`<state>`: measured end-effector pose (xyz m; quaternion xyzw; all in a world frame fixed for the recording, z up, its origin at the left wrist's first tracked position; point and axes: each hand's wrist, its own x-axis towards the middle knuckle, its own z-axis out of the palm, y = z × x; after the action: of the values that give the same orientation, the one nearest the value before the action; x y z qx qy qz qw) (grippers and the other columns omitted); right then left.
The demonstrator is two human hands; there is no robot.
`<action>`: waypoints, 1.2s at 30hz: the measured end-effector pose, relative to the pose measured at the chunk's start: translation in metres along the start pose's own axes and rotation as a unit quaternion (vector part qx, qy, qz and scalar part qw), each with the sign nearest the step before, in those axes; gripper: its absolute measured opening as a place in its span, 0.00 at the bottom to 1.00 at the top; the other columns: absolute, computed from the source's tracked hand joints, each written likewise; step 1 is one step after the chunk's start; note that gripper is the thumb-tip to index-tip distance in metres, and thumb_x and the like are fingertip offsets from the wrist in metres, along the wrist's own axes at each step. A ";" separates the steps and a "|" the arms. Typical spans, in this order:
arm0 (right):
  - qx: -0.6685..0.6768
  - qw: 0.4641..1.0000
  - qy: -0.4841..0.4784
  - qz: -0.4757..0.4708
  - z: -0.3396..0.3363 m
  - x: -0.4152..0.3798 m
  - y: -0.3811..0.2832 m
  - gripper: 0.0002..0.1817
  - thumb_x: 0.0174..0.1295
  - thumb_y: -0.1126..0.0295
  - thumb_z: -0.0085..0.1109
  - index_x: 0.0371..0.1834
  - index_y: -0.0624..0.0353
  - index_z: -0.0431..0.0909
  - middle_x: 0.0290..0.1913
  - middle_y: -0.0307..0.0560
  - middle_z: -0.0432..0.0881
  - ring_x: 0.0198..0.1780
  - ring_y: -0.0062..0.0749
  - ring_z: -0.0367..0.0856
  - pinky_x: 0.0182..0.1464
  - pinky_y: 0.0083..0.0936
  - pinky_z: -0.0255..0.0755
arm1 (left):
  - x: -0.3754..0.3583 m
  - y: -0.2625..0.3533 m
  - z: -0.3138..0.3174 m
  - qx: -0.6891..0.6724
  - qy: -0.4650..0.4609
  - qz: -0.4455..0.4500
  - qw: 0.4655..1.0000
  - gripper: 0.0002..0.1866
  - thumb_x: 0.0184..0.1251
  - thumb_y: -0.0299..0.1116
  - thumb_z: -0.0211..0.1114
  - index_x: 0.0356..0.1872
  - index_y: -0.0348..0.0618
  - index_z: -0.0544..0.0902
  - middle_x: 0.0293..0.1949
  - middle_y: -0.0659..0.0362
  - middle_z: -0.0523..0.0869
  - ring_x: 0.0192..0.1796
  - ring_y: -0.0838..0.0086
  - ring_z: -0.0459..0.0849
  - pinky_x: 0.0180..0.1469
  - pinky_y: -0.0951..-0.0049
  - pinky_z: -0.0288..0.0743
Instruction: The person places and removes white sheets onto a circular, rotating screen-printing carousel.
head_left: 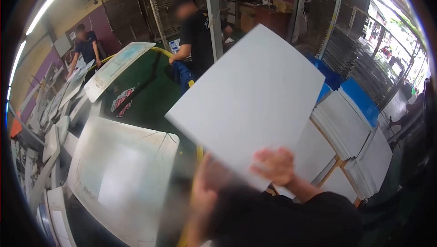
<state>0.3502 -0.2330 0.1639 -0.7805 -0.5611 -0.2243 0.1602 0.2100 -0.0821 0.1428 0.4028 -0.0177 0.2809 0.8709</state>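
Observation:
A large blank white sheet [255, 97] is raised and tilted in front of me, its surface toward the camera. My left hand [205, 190], blurred, is at the sheet's lower left edge and appears closed on it; its fingertips are hard to make out. My right hand [275, 166] lies over the sheet's face near its lower right edge, fingers bent and somewhat apart, smeared by motion. Below left is a pale printing platen [154, 149] with rounded corners and a whiter rectangle [120, 178] on it.
Stacks of white sheets [343, 122] stand at right beside a blue sheet [359, 99]. Another platen [120, 67] lies beyond, near red-and-white stickers [122, 101] on the green surface. One person [195, 37] stands by a metal post [213, 15]; another person [86, 47] works at far left.

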 end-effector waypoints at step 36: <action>0.617 0.738 -0.239 -0.131 0.266 0.146 -0.091 0.18 0.64 0.67 0.54 0.52 0.71 0.69 0.47 0.49 0.77 0.48 0.28 0.73 0.52 0.25 0.68 | -0.231 0.050 -0.055 0.305 0.698 0.102 0.640 0.35 0.60 0.28 0.60 0.65 0.35 0.52 0.57 0.47 0.71 0.53 0.69 0.76 0.53 0.70 0.72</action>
<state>0.3483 0.0471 0.0152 -0.4575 -0.6933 0.3463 0.4360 -0.0202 -0.1269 0.0804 0.3259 0.6414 0.5547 0.4181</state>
